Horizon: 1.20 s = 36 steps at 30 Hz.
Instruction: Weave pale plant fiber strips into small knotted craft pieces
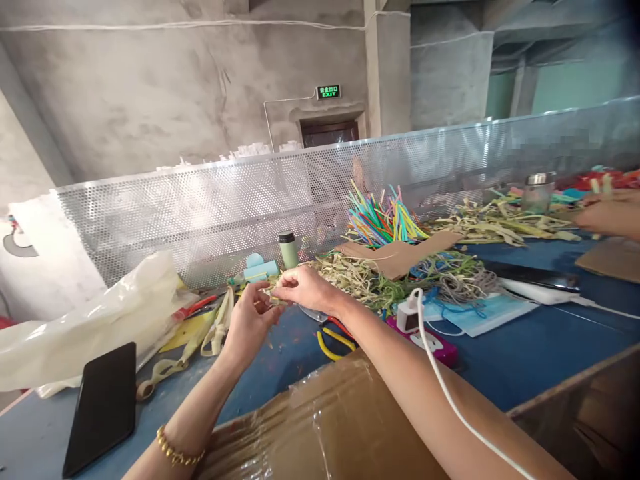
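Above the blue table, my left hand [250, 323] and my right hand [306, 288] meet with their fingertips close together. Both have curled, pinching fingers; whatever lies between them is too small to make out. Just behind the hands is a heap of pale, greenish thin strips [350, 279]. Pliers with yellow and red handles [336, 343] lie below my right wrist, partly covered by the forearm. A green bottle with a black cap [289, 252] stands beyond my fingers, next to a light blue roll-like object [261, 270].
A cardboard sheet [320, 420] lies under my forearms. To the left are a black phone [103, 407] and plastic sheeting [135, 320]. A white cable [440, 373] crosses my right forearm. Coloured stems [383, 217] lean near the perforated metal barrier [240, 200]. Another person's hand [610, 217] is far right.
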### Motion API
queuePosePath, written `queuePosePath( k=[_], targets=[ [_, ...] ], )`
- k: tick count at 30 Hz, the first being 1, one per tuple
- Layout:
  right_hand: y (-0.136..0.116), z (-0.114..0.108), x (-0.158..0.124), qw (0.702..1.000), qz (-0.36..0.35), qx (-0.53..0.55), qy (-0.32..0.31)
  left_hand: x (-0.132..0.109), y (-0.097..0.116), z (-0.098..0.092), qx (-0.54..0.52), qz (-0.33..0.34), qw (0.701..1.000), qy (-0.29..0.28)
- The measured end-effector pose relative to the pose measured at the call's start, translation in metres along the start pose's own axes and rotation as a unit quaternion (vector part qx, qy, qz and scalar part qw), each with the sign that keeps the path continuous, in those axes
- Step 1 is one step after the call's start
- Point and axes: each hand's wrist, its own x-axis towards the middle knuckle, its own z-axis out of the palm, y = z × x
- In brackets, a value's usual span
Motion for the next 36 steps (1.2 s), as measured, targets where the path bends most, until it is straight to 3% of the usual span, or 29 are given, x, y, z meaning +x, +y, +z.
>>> queuePosePath(
  k=[6, 11, 17, 21, 27, 36],
  targets=[
    [-0.009, -0.001, -0.001, 0.994, -0.033, 0.099, 0.027, -0.004, 0.012, -0.011, -0.025, -0.017, 0.997, -0.077],
    [-0.022, 0.007, -0.002, 0.985, -0.051, 0.145, 0.078, -0.005, 0.017, -0.012, -0.108, -0.020, 0.993, -0.040],
    [-0.019, 0.030, 0.002, 0.956, -0.047, 0.228, 0.181, -0.004, 0.016, -0.007, -0.250, -0.057, 0.966, -0.022],
    [-0.016, 0.024, 0.002, 0.973, -0.042, 0.167, 0.155, -0.004, 0.015, -0.006, -0.243, -0.063, 0.968, -0.011],
    [-0.011, 0.011, 0.002, 0.997, -0.038, 0.025, 0.055, -0.004, 0.016, -0.008, -0.224, -0.046, 0.973, -0.010],
    [-0.024, 0.004, -0.004, 0.991, -0.036, -0.086, 0.096, 0.004, 0.016, -0.027, -0.040, -0.004, 0.999, -0.008]
  ],
)
